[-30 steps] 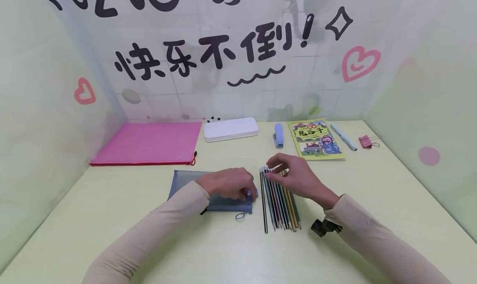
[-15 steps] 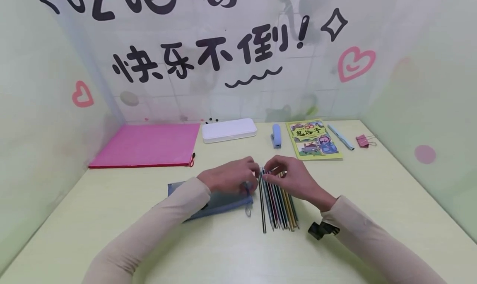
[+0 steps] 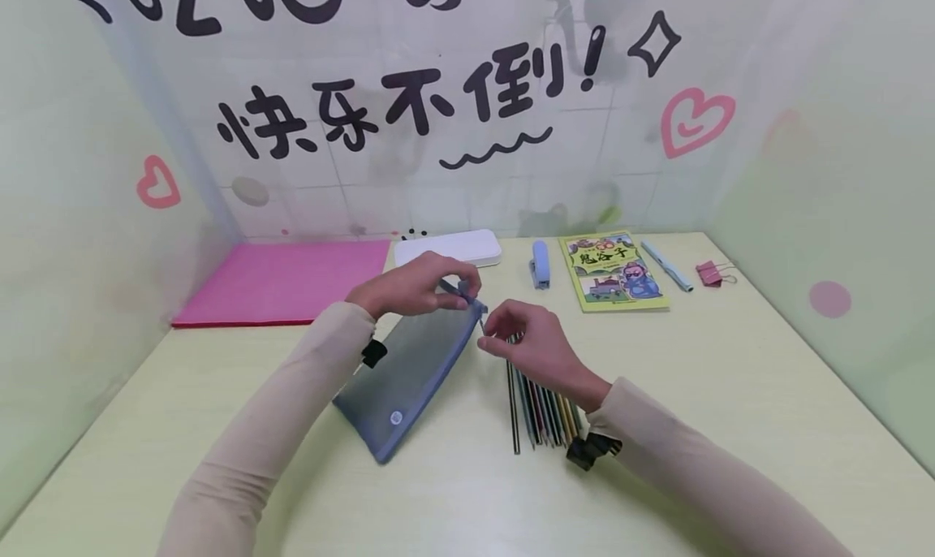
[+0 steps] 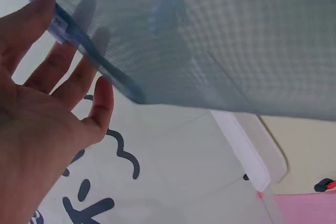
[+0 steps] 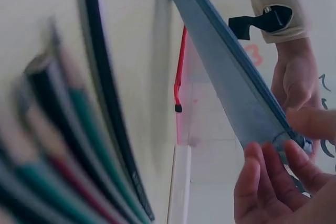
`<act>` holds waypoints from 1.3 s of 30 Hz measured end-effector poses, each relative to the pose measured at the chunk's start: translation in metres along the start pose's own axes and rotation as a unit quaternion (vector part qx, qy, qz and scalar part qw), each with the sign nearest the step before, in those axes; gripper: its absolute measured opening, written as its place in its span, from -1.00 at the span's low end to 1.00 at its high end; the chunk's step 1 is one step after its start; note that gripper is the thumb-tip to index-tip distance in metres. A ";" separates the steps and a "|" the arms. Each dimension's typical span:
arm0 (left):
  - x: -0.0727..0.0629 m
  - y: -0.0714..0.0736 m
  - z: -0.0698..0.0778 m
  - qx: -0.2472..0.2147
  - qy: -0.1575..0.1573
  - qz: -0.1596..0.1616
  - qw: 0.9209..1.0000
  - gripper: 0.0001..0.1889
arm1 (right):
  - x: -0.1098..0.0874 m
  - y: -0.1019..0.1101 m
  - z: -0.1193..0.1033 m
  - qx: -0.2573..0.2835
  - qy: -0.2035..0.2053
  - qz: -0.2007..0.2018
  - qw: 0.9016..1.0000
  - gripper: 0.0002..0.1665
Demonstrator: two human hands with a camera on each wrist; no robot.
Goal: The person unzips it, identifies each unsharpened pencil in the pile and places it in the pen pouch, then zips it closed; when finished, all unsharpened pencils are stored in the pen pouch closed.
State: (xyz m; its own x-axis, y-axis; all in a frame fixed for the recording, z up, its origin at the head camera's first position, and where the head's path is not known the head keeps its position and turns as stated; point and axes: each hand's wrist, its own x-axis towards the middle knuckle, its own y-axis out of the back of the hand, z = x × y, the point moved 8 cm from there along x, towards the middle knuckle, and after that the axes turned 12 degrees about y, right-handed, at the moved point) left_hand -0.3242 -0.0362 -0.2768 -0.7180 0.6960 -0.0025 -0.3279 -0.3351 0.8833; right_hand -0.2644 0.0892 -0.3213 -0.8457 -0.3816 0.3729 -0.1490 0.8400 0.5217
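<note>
A blue-grey mesh zipper pouch (image 3: pixel 416 354) hangs tilted, its upper corner raised off the table. My left hand (image 3: pixel 420 285) pinches that corner between thumb and fingers; in the left wrist view the hand (image 4: pixel 58 82) curls along the pouch's edge. Close beside the corner, my right hand (image 3: pixel 529 342) holds the zipper's pull loop (image 3: pixel 482 325) at its fingertips. Beneath the right hand, a row of pencils (image 3: pixel 544 415) lies on the table, its far ends partly hidden. The right wrist view shows the pencils (image 5: pixel 113 98) close up and blurred.
Along the back of the table lie a pink zipper folder (image 3: pixel 285 281), a white pencil case (image 3: pixel 475 248), a blue stapler (image 3: pixel 540 265), a yellow booklet (image 3: pixel 613 273), a light blue pen (image 3: pixel 667 266) and a pink binder clip (image 3: pixel 712 274). Walls enclose the back and sides.
My left hand has lifted the pouch's corner up and away from the table, tilting the pouch. My right hand has shifted left from the pencils' ends to the pouch's zipper pull.
</note>
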 end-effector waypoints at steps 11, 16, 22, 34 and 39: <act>0.001 -0.001 -0.030 -0.186 0.046 -0.024 0.981 -0.87 | 0.012 -0.010 0.008 0.150 -0.074 0.026 0.986 -0.78; 0.005 -0.002 -0.034 -0.213 0.047 -0.027 0.976 -0.87 | 0.018 -0.010 0.009 0.172 -0.082 0.025 0.981 -0.75; 0.009 -0.004 -0.033 -0.213 0.045 -0.021 0.976 -0.87 | 0.022 -0.010 0.015 0.179 -0.089 0.031 0.979 -0.73; 0.008 0.003 -0.044 -0.222 0.046 0.019 0.974 -0.89 | 0.017 -0.011 0.015 0.136 -0.061 0.024 0.989 -0.71; 0.007 0.005 -0.045 -0.223 0.040 0.024 0.974 -0.90 | 0.013 -0.014 0.011 0.096 -0.052 0.014 0.994 -0.72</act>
State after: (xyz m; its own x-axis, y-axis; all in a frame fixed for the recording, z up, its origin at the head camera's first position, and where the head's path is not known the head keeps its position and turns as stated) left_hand -0.3590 -0.0615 -0.2940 -0.7784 0.6274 -0.0192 -0.5143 -0.6199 0.5927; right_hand -0.2795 0.0768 -0.3322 -0.8975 -0.3235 0.2997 -0.2110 0.9118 0.3523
